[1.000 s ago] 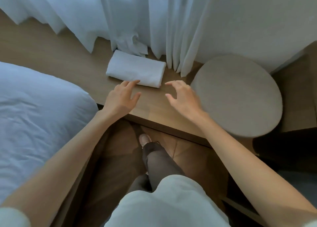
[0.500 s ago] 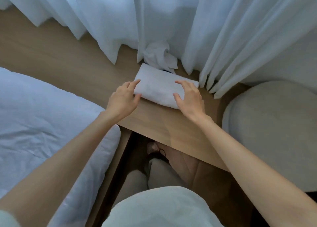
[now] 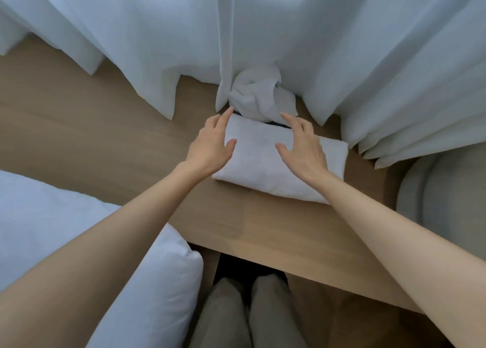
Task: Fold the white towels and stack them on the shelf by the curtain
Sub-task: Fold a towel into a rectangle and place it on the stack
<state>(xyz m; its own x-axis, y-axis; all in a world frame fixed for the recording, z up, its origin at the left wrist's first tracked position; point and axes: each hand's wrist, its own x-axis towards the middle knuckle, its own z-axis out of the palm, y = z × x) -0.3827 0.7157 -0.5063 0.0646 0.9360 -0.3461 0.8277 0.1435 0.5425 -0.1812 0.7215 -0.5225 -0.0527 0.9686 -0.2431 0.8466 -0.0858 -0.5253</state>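
A folded white towel [image 3: 263,160] lies on the wooden shelf [image 3: 105,137] just in front of the white curtain [image 3: 263,32]. My left hand [image 3: 213,145] lies with straight fingers along the towel's left end, fingertips near its far corner. My right hand [image 3: 305,147] rests flat on top of the towel, right of its middle, fingers straight and pointing toward the curtain. A crumpled white towel [image 3: 260,95] sits bunched right behind the folded one, at the foot of the curtain.
White bedding [image 3: 65,229] fills the lower left, its corner against the shelf's front edge. A round grey stool [image 3: 447,203] stands at the right. My legs [image 3: 249,313] are below the shelf edge.
Both hands went from hovering short of the towel to lying on it, then slid toward its far edge. The view moved closer to the shelf.
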